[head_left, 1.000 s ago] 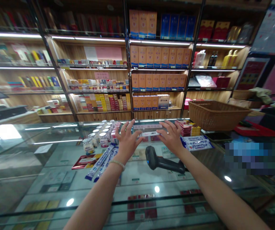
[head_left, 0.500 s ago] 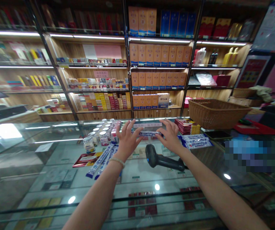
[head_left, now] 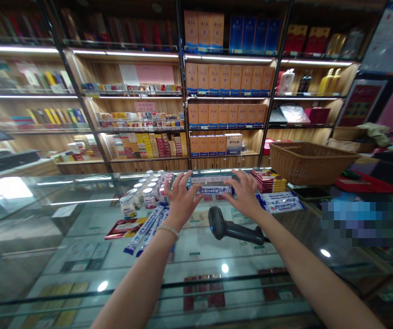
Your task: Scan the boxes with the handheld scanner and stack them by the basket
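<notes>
From where I stand, at the left of the clear glass worktop (head_left: 251, 267) lies a flat red and yellow packet (head_left: 123, 227), partly covered by some long blue and white wrapped sticks (head_left: 145, 230) that slant toward the near edge. Just behind these stands a cluster of small clear jars with white lids (head_left: 148, 196). The person's left hand (head_left: 180, 199), with a pale beaded bracelet (head_left: 168, 231) at the wrist, reaches out beside them, its thumb and forefinger pinching one end of a slim blue and white printed stick packet (head_left: 213, 189), the other fingers spread. That packet is held level between the two hands. Nearer the person, below it, a black handheld barcode scanner (head_left: 234, 230) lies on its side. The right hand (head_left: 246, 197) has thumb and forefinger closed on the packet's other end, remaining fingers lifted. Next to it lie more blue and white wrapped packets (head_left: 280, 202), side by side, with a stack of red and yellow packets (head_left: 268, 181) behind. Farther right sits a brown woven basket (head_left: 309, 160).
</notes>
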A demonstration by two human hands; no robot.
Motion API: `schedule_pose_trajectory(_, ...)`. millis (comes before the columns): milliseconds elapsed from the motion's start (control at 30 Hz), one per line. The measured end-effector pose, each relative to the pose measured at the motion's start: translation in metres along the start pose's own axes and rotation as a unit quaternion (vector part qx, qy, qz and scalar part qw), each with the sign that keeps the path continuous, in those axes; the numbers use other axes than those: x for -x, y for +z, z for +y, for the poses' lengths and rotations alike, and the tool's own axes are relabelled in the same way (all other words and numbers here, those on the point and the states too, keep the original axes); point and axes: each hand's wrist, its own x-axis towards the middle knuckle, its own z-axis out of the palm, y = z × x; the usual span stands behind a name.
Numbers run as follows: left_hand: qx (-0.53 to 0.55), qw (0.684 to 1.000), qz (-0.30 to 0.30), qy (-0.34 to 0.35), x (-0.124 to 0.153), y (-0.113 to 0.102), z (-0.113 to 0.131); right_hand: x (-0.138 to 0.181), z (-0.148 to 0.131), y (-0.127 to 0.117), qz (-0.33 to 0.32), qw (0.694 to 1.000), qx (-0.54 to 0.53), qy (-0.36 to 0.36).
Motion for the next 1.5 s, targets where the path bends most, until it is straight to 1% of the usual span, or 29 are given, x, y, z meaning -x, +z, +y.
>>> schedule_pose_trajectory(167,0.006,1.000,-0.010,-0.006,-0.001,-0.002,0.000,0.002,0.005,-0.001,0.010,0.998,0.051,-0.037)
schedule_pose_trajectory(333,0.002,1.000,-0.006,-0.005,-0.001,-0.002,0.000,0.002,0.008,-0.002,0.012,0.996,0.068,-0.056)
schedule_pose_trajectory(567,0.005,1.000,-0.006,-0.004,-0.002,-0.001,0.000,0.001,0.007,-0.002,0.015,0.996,0.075,-0.048)
schedule_pose_trajectory(733,-0.004,1.000,-0.009,0.001,-0.004,-0.001,0.001,-0.001,0.008,-0.002,0.003,0.998,0.060,-0.031)
schedule_pose_trajectory(933,-0.014,1.000,-0.003,0.024,-0.020,-0.004,0.009,-0.014,0.017,-0.014,-0.001,0.999,0.053,-0.007)
schedule_pose_trajectory(1067,-0.014,0.998,-0.024,0.051,-0.035,-0.011,0.022,-0.018,0.031,-0.028,0.007,0.998,0.059,-0.017)
schedule_pose_trajectory(1200,-0.003,0.996,-0.056,0.063,-0.049,-0.015,0.045,-0.011,0.050,-0.044,0.017,0.998,0.066,-0.014)
schedule_pose_trajectory(1333,0.011,0.995,-0.076,0.060,-0.060,-0.013,0.074,-0.001,0.073,-0.059,0.022,0.996,0.082,-0.009)
schedule_pose_trajectory(1500,0.034,0.993,-0.097,0.063,-0.069,-0.005,0.104,0.014,0.099,-0.076,0.031,0.993,0.111,-0.004)
